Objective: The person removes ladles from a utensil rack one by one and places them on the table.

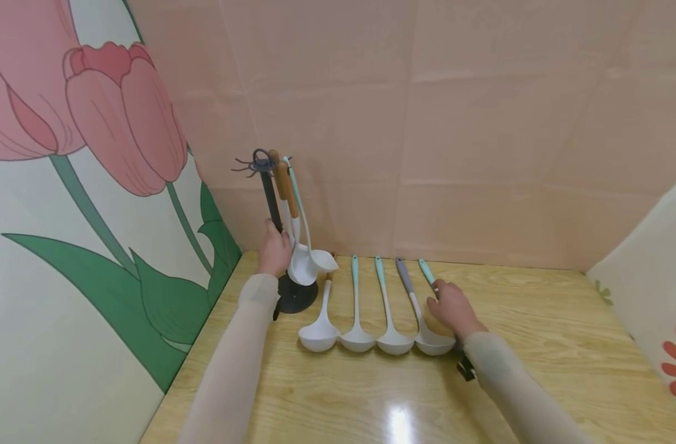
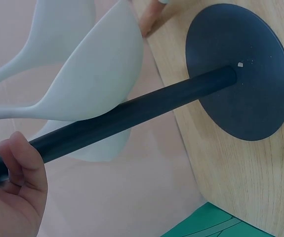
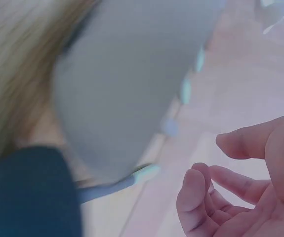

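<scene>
My left hand (image 1: 275, 250) grips the black pole (image 2: 132, 116) of a utensil stand, its fingers curled round it. White ladles (image 2: 97, 69) hang beside the pole from the hooked top (image 1: 262, 164); some handles are wooden, one mint. My right hand (image 1: 454, 306) is over the rightmost utensil, which has a mint handle end (image 1: 426, 270) and a dark shaft. In the right wrist view, thumb and fingers (image 3: 191, 190) are apart with nothing between them. A pale ladle bowl (image 3: 127, 84) and a dark rounded piece (image 3: 33, 192) lie close by.
Left of my right hand, several ladles lie in a row, among them a wooden-handled one (image 1: 319, 333) and a grey-handled one (image 1: 404, 275). The stand's round black base (image 1: 299, 296) rests on the wooden table (image 1: 548, 345). A pinkish-brown covered wall (image 1: 482, 154) rises behind.
</scene>
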{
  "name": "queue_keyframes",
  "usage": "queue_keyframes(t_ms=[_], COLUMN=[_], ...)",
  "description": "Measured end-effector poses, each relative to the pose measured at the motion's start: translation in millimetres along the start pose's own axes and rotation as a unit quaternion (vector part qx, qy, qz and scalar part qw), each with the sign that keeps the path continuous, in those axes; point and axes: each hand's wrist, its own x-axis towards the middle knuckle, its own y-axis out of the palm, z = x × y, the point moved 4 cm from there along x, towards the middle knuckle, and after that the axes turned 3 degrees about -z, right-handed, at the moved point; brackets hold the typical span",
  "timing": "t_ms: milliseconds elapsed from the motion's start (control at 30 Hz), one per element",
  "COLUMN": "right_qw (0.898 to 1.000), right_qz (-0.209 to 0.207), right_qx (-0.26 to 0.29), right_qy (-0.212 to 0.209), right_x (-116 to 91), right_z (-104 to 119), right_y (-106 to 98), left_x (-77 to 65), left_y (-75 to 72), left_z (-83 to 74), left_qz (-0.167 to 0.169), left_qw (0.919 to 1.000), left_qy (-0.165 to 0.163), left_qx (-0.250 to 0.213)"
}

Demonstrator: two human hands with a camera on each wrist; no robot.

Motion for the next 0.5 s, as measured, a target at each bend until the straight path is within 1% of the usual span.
queue_keyframes(t_ms=[100,300,500], right_qw=[1.0,0.999,0.997], right_qz=[-0.001,0.005,0.006], right_qx=[0.012,0.033,0.067], right_qy=[-0.008,-0.012,-0.021], right_x=[3.4,10.5,17.1], right_z=[12.0,34.5,59.2], right_y=[0.3,4.5,10.2], left_x=[-0.7,-1.1,0.7], left_y=[-0.6,0.0,0.6], left_z=[-0.7,0.7,1.0], left_qz=[0.004,0.013,0.016], left_qw=[1.0,0.9999,0.9998], left_qy=[-0.001,-0.007,-0.005], left_qx=[-0.003,0.0,-0.002])
